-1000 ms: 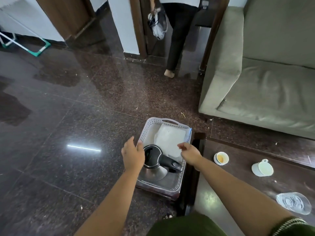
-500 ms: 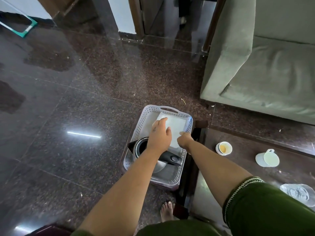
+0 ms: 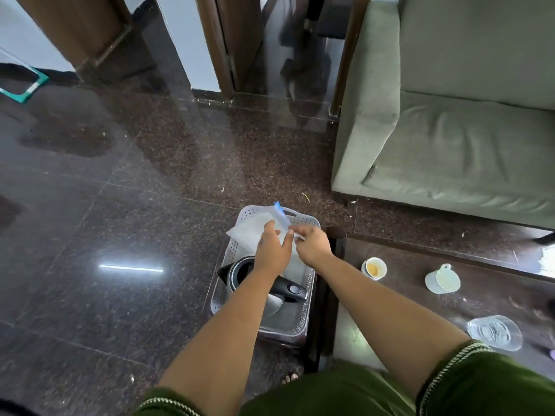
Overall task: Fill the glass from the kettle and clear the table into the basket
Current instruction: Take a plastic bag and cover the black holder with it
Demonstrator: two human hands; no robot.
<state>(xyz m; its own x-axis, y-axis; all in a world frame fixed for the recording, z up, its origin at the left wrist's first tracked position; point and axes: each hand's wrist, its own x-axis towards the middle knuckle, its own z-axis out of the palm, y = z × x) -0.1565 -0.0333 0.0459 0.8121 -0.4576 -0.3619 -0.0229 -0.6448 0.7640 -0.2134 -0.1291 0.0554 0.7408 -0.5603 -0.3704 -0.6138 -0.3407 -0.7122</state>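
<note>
A: What are we looking at with the hands?

B: We are seeing both over the far half of the basket (image 3: 302, 319). The left hand (image 3: 271, 253) is lying flat on the white bag (image 3: 250, 232), fingers fairly straight and touching it. The right hand (image 3: 312, 243) is curling its fingers and pinching the bag's edge just beside the left thumb.

A: Is the bag lying flat?

B: We are seeing it tilted up, one corner with a blue strip rising past the basket's far rim and another corner hanging over the left rim.

A: And the kettle (image 3: 258, 283)?

B: We are finding it in the near half of the basket, lid open, spout pointing left, black handle to the right, under the left forearm.

A: Where is the glass (image 3: 495, 332)?

B: We are seeing it on the table (image 3: 420, 310) at the right, near the right sleeve. A cup (image 3: 374, 268) with brownish liquid and a tipped mug (image 3: 443, 279) are sitting farther back, well apart from both hands.
</note>
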